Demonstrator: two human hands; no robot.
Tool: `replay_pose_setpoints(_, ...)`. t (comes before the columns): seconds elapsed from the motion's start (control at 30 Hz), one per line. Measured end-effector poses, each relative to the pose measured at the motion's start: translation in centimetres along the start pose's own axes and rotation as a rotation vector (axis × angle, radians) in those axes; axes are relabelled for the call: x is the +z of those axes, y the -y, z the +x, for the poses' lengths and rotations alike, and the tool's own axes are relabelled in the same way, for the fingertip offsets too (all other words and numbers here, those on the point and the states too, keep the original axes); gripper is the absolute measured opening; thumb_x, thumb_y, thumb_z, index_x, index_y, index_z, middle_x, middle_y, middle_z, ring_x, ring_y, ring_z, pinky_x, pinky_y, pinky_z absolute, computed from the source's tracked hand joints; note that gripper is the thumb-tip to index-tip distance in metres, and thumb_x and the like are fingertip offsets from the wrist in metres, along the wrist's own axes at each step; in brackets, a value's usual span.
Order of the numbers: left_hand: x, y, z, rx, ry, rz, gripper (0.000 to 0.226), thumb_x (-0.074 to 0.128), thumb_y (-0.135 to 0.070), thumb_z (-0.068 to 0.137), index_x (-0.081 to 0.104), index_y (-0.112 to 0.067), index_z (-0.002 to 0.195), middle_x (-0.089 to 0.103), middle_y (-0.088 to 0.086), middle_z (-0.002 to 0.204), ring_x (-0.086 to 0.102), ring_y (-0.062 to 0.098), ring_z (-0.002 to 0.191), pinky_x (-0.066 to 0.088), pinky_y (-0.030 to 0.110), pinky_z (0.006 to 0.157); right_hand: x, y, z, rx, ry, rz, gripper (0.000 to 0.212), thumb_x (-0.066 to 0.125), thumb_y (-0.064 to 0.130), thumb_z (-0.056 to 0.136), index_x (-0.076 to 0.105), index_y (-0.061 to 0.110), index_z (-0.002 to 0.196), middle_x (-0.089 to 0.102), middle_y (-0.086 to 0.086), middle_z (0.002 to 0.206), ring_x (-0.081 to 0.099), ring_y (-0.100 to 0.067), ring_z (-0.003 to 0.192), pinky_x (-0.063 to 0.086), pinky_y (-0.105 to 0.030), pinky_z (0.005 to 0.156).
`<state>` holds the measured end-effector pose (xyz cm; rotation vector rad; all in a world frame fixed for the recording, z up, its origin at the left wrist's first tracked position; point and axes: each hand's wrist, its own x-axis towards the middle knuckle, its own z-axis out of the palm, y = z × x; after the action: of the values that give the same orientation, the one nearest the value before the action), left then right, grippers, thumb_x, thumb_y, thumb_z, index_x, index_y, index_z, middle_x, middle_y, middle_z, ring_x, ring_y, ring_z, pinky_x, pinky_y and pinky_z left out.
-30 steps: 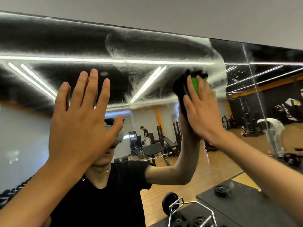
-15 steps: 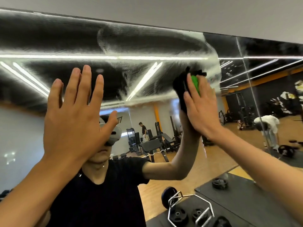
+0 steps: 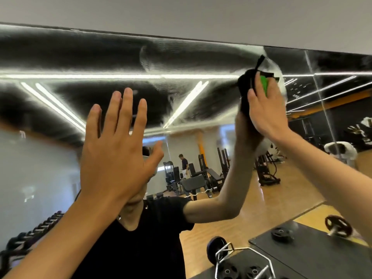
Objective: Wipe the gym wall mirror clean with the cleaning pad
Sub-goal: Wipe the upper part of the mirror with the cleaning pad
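Note:
The wall mirror (image 3: 90, 57) fills the view, and its upper band is covered in smeared wet streaks. My right hand (image 3: 263, 113) presses the black and green cleaning pad (image 3: 263, 86) flat against the glass at the upper right, just under the mirror's top edge. The fingers lie straight over the pad. My left hand (image 3: 118, 150) is raised at centre left with its fingers spread and holds nothing. Whether it touches the glass cannot be told. My own reflection stands behind both arms.
A vertical seam (image 3: 322, 109) splits the mirror to the right of the pad. Grey wall (image 3: 181, 13) runs above the top edge. A curl bar with weight plates (image 3: 241, 264) and a black mat (image 3: 312, 248) lie low right. People and gym machines show in the reflection.
My right hand has slid the pad up and to the right, closer to the mirror's top edge. My left hand stays raised with its fingers spread.

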<state>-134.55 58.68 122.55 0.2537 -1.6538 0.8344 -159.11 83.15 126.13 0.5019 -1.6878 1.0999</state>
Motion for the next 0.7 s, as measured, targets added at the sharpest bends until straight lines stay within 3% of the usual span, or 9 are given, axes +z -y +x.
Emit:
replay_pose_setpoints(0.1,0.0,0.0,0.1,-0.001,0.002,-0.004,0.086,0.024,-0.063,0.101,0.023,-0.009,0.168,0.012,0.017,0.176,0.009,0.033,0.163,0.012,0.059,0.129,1.4,5.6,0.6,-0.031,-0.033,-0.04,0.065,0.016,0.051,0.107,0.005,0.03,0.167,0.006,-0.012,0.174,0.001,-0.033,0.16,0.004,-0.059,0.128)
replay_pose_setpoints(0.23,0.1,0.1,-0.1,-0.002,-0.026,-0.01,0.084,0.03,-0.06,0.101,0.027,-0.008,0.166,0.015,0.018,0.175,0.012,0.033,0.163,0.013,0.058,0.129,3.6,13.6,-4.8,-0.442,-0.026,-0.065,0.064,0.018,0.052,0.106,0.011,0.033,0.166,0.008,-0.007,0.174,-0.002,-0.029,0.161,-0.002,-0.051,0.127)
replay_pose_setpoints(0.33,0.1,0.1,-0.2,0.0,-0.044,-0.01,0.081,0.033,-0.058,0.101,0.031,-0.007,0.165,0.018,0.018,0.174,0.014,0.032,0.163,0.012,0.056,0.129,3.3,10.8,-8.0,-0.681,0.058,-0.085,0.06,0.02,0.052,0.107,0.014,0.036,0.165,0.011,-0.004,0.174,-0.001,-0.025,0.161,-0.001,-0.05,0.129)
replay_pose_setpoints(0.4,0.1,0.1,-0.2,0.004,-0.038,0.001,0.081,0.032,-0.058,0.102,0.029,-0.008,0.166,0.018,0.018,0.174,0.014,0.033,0.163,0.011,0.056,0.129,2.2,6.3,-6.6,-0.592,0.067,-0.1,0.06,0.018,0.053,0.107,0.012,0.038,0.164,0.008,-0.002,0.174,-0.001,-0.024,0.161,0.001,-0.055,0.129)
replay_pose_setpoints(0.5,0.1,0.1,-0.2,0.003,-0.019,0.013,0.082,0.029,-0.059,0.102,0.025,-0.009,0.167,0.014,0.017,0.175,0.011,0.033,0.163,0.011,0.057,0.13,0.7,1.6,-1.3,-0.234,0.022,-0.109,0.062,0.015,0.052,0.106,0.008,0.034,0.166,0.003,-0.006,0.174,-0.001,-0.026,0.16,0.006,-0.061,0.127)
replay_pose_setpoints(0.6,0.1,0.0,-0.1,-0.002,-0.012,0.003,0.084,0.027,-0.061,0.102,0.023,-0.01,0.168,0.013,0.017,0.176,0.01,0.032,0.163,0.011,0.057,0.13,0.5,3.9,2.8,0.039,-0.036,-0.026,0.062,0.019,0.05,0.11,0.006,0.031,0.167,0.002,-0.01,0.174,-0.004,-0.032,0.16,0.002,-0.061,0.126)
replay_pose_setpoints(0.63,0.1,-0.1,-0.1,-0.003,-0.008,0.003,0.084,0.026,-0.062,0.102,0.023,-0.01,0.168,0.013,0.017,0.176,0.009,0.032,0.163,0.011,0.057,0.13,0.9,6.1,3.4,0.061,-0.046,-0.026,0.062,0.021,0.049,0.11,0.005,0.03,0.167,0.001,-0.01,0.174,-0.005,-0.033,0.16,0.001,-0.059,0.127)
replay_pose_setpoints(0.7,0.2,-0.1,-0.1,-0.005,-0.003,0.005,0.084,0.025,-0.062,0.102,0.022,-0.01,0.168,0.013,0.017,0.176,0.009,0.032,0.163,0.011,0.058,0.13,2.3,11.2,2.7,-0.065,-0.061,-0.056,0.062,0.021,0.05,0.11,0.005,0.031,0.167,0.001,-0.01,0.174,-0.005,-0.035,0.16,0.0,-0.057,0.127)
